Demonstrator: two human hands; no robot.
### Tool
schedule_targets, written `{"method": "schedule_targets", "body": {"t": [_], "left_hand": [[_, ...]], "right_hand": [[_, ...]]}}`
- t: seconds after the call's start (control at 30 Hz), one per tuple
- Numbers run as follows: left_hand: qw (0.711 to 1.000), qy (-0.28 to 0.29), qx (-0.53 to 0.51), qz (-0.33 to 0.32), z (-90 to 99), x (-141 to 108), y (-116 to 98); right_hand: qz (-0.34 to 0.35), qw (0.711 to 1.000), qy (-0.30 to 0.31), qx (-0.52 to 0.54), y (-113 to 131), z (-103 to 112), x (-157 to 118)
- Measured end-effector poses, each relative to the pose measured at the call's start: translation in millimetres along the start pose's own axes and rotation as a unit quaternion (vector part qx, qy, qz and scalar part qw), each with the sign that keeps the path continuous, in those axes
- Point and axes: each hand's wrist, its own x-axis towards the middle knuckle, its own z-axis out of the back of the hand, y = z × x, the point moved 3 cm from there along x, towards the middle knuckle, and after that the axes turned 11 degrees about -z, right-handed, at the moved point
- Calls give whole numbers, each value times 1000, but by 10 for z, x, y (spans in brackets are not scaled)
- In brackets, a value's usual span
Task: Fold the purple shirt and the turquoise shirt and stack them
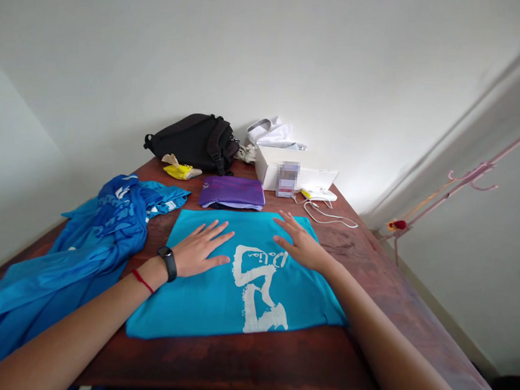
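Observation:
A bright blue shirt-like cloth (pixel 198 309) with white lettering lies folded into a flat, broad shape on the table. On its left half rests my left hand (pixel 203 249), palm down with fingers spread; a black watch and a red string are on that wrist. My right hand (pixel 301 243) lies over the upper right part of the same cloth, fingers stretched out. Neither hand grips anything. Just beyond the cloth is a folded purple garment (pixel 233 192). To the left sprawls a crumpled heap of blue printed clothing (pixel 82 254).
The brown wooden table (pixel 275 362) bears a black backpack (pixel 188 139), a yellow packet (pixel 179 170), a white box (pixel 266 167) and white cloth (pixel 271 131) at the back. A white cable (pixel 333 219) curls at the right. Beside the table stands a pink rack (pixel 470 174).

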Motion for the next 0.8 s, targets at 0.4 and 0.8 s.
{"method": "schedule_targets", "body": {"t": [0.4, 0.8], "left_hand": [[999, 44, -3, -25, -88, 20, 12], [999, 25, 8, -24, -151, 31, 31]], "right_hand": [[-15, 981, 188, -36, -172, 67, -108], [-311, 938, 15, 149, -675, 127, -1811]]}}
